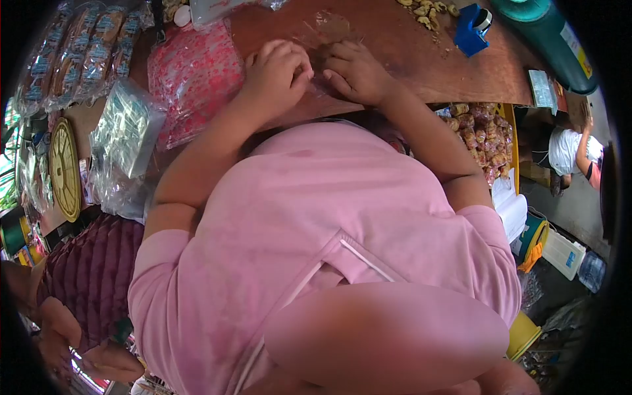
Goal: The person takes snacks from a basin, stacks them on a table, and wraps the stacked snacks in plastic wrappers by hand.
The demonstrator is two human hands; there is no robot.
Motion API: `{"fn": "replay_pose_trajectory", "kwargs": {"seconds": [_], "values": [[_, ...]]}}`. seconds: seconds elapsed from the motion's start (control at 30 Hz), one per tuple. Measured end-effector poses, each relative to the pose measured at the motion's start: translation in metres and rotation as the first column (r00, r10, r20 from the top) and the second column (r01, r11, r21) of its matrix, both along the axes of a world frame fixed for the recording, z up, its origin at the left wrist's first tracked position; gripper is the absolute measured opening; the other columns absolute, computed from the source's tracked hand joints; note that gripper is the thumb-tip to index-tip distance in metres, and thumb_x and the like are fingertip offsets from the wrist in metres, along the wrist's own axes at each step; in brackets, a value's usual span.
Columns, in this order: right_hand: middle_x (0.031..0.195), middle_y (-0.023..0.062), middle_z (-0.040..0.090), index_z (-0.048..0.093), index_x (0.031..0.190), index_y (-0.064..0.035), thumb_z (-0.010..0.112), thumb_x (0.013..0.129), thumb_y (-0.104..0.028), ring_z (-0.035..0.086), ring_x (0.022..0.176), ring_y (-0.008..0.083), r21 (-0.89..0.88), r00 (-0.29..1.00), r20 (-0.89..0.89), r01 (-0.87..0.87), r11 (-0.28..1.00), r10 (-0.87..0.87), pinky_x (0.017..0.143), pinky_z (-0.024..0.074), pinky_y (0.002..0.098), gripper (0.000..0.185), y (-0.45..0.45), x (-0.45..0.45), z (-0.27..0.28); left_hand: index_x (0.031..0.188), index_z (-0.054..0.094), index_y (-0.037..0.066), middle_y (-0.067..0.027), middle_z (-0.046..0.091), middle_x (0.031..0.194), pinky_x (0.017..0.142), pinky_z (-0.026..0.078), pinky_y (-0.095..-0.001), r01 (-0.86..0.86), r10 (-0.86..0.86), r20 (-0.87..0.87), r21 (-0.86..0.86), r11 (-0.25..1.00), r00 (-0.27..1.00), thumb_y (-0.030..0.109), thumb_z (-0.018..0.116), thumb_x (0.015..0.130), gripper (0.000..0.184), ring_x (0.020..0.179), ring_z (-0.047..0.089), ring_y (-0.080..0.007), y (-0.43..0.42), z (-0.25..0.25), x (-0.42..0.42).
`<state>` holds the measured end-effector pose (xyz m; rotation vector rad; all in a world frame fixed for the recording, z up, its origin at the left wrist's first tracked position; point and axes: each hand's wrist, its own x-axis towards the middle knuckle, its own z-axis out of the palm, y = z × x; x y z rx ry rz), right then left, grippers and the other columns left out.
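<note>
Both my hands rest near each other over the brown tabletop [415, 72]. My left hand [280, 69] lies beside a stack of pink-patterned clear plastic bags [191, 79], with its fingers curled inward. My right hand [355, 71] is a little to the side, fingers also curled and bent down toward the table. A thin piece of clear plastic [329, 25] shows on the table just beyond the hands. What the fingertips hold, if anything, is too small or hidden to make out.
Packaged bread [99, 49] and clear bags [128, 131] lie at left. Nuts [428, 12], a blue tape dispenser [471, 31] and a green container [553, 46] are at upper right. Wrapped snacks [484, 135] fill a yellow crate. Other people are at lower left and far right.
</note>
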<state>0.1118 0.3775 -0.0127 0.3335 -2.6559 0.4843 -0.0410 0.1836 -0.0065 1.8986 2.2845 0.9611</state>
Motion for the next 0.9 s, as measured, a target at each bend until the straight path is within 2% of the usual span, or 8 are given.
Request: {"fn": "replay_pose_trajectory", "kwargs": {"seconds": [0.1,0.2,0.3,0.4,0.5,0.7,0.8,0.9], "values": [[0.115,0.0165,0.063,0.067,0.108,-0.0055,0.063,0.096,-0.025,0.061,0.106,0.0379,-0.073,0.999,-0.01,0.033,0.997,-0.034,0.09,0.0515,0.0477,0.024,-0.001,0.002,-0.006,0.098,0.073,0.014,-0.0029,0.066,0.123,0.1,0.041,-0.0585,-0.032,0.03,-0.124,-0.017,0.999,0.992,0.024,0.073,0.086,0.015,0.128,0.053,-0.0299,0.022,0.001,-0.013],[0.112,0.0165,0.058,0.066,0.104,-0.0072,0.064,0.097,-0.024,0.059,0.103,0.0366,-0.143,0.983,-0.178,0.025,0.989,-0.051,0.089,0.0481,0.047,0.018,-0.005,0.0,-0.014,0.101,0.073,0.009,-0.009,0.069,0.118,0.101,0.047,-0.0499,0.092,-0.115,-0.144,-0.154,0.984,0.983,0.019,0.072,0.087,0.018,0.117,0.059,-0.0359,0.044,0.003,-0.029],[0.118,0.0156,0.058,0.067,0.107,-0.0085,0.066,0.096,-0.026,0.059,0.106,0.0358,-0.055,0.999,0.034,0.006,0.998,-0.004,0.09,0.0493,0.0477,0.021,-0.001,0.005,-0.005,0.108,0.074,0.01,-0.0085,0.067,0.126,0.104,0.045,-0.049,0.064,-0.09,-0.144,-0.174,0.983,0.985,0.021,0.072,0.088,0.022,0.124,0.056,-0.0323,0.053,0.0,-0.025],[0.118,0.0139,0.059,0.068,0.109,-0.0096,0.068,0.094,-0.027,0.06,0.106,0.0353,-0.072,0.997,-0.065,-0.038,0.997,0.033,0.091,0.0498,0.0475,0.023,-0.007,0.002,0.002,0.114,0.076,0.02,0.0027,0.06,0.138,0.112,0.033,-0.0593,0.103,-0.102,0.024,-0.421,0.901,0.994,0.035,0.07,0.09,0.029,0.137,0.045,-0.0298,0.061,-0.009,-0.044],[0.115,0.012,0.061,0.069,0.107,-0.0095,0.069,0.092,-0.027,0.06,0.105,0.0345,-0.039,0.997,0.011,0.074,0.996,-0.074,0.09,0.0497,0.0477,0.023,-0.011,0.001,-0.003,0.117,0.076,0.022,0.0018,0.058,0.142,0.116,0.029,-0.059,0.103,-0.074,0.098,-0.338,0.935,0.992,0.046,0.071,0.091,0.036,0.142,0.041,-0.0298,0.042,-0.021,-0.046],[0.112,0.011,0.063,0.068,0.104,-0.0076,0.069,0.092,-0.025,0.06,0.104,0.0342,-0.067,0.994,-0.03,0.106,0.992,-0.109,0.087,0.05,0.0464,0.021,-0.017,-0.002,0.001,0.121,0.075,0.019,-0.0007,0.054,0.147,0.12,0.021,-0.0588,-0.063,0.055,-0.075,-0.119,0.991,0.996,0.061,0.069,0.088,0.054,0.149,0.033,-0.031,-0.02,0.0,-0.001],[0.11,0.0124,0.063,0.068,0.102,-0.0068,0.069,0.092,-0.024,0.06,0.102,0.0355,-0.068,0.989,-0.105,0.096,0.993,-0.102,0.088,0.0494,0.0465,0.02,-0.015,-0.004,-0.008,0.119,0.075,0.017,-0.001,0.054,0.145,0.118,0.021,-0.0603,-0.004,-0.021,-0.118,-0.207,0.978,0.993,0.061,0.072,0.085,0.055,0.148,0.033,-0.0307,-0.029,0.001,0.017],[0.11,0.0146,0.063,0.068,0.102,-0.0065,0.069,0.092,-0.024,0.06,0.101,0.0373,-0.152,0.992,-0.086,0.077,0.985,-0.091,0.09,0.0487,0.047,0.02,-0.015,-0.004,0.001,0.11,0.075,0.02,0.001,0.057,0.138,0.112,0.027,-0.0591,-0.048,0.035,-0.102,-0.128,0.991,0.994,0.047,0.077,0.084,0.037,0.143,0.038,-0.0284,-0.027,-0.008,0.021]]}}
